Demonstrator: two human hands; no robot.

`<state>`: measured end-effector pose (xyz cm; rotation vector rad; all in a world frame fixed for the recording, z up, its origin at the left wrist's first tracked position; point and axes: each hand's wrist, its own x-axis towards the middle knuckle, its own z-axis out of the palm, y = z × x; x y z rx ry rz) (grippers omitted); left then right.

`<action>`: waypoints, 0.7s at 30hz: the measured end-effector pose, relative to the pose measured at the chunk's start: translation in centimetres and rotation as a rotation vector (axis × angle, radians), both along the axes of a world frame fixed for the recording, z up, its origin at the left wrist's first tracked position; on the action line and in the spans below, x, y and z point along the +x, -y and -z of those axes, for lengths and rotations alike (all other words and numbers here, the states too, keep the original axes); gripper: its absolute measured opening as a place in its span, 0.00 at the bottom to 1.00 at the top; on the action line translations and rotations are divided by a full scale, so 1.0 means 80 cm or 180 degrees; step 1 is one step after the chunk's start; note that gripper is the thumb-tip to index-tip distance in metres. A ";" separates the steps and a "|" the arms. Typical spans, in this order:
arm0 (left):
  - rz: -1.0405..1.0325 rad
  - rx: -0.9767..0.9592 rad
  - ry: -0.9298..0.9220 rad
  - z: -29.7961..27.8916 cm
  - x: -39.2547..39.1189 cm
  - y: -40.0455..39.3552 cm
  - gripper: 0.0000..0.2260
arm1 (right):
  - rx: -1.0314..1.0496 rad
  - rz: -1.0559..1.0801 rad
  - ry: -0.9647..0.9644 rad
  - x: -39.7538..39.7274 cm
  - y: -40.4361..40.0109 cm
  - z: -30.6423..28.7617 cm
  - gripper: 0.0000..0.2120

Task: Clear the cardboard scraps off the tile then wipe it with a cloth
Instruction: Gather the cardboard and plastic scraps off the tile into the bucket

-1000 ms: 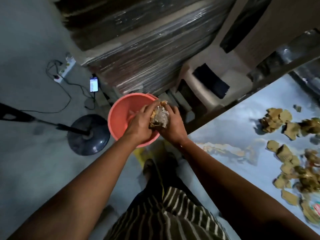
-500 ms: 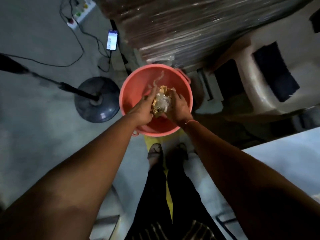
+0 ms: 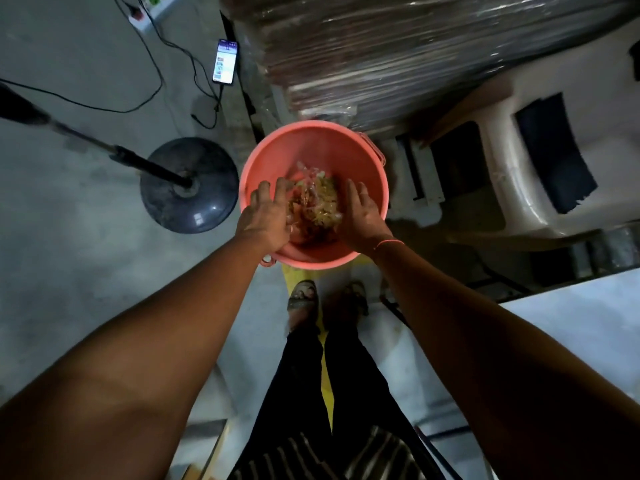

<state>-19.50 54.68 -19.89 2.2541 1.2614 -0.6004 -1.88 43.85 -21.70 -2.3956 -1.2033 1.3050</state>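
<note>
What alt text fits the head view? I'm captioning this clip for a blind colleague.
Seen from above, a person's left hand and right hand, fingers spread, flank a blurred clump of cardboard scraps over a pink bucket on a concrete floor. A fan base and lit phone lie to its left.

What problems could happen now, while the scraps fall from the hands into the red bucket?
The scraps drop between the open left hand and right hand; light pieces could drift past the bucket rim onto the floor. Bits may also stick to the palms. The phone and cables lie nearby, a possible trip hazard.
</note>
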 end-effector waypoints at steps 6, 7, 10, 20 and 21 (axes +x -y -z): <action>0.0689 0.0846 0.0099 -0.036 -0.012 0.029 0.49 | 0.0438 -0.0713 0.0885 -0.033 0.023 -0.043 0.41; 0.0707 0.0897 0.0147 -0.044 -0.010 0.034 0.48 | 0.0509 -0.0722 0.0970 -0.038 0.026 -0.053 0.41; 0.0789 0.1125 0.0273 -0.075 0.002 0.048 0.46 | 0.0737 -0.0585 0.1234 -0.049 0.038 -0.083 0.37; 0.1462 0.1445 0.0830 -0.184 0.074 0.101 0.42 | 0.0821 0.0247 0.1594 -0.026 0.122 -0.194 0.37; 0.1520 0.1412 0.0914 -0.193 0.083 0.111 0.44 | 0.0823 0.0372 0.1634 -0.023 0.137 -0.204 0.37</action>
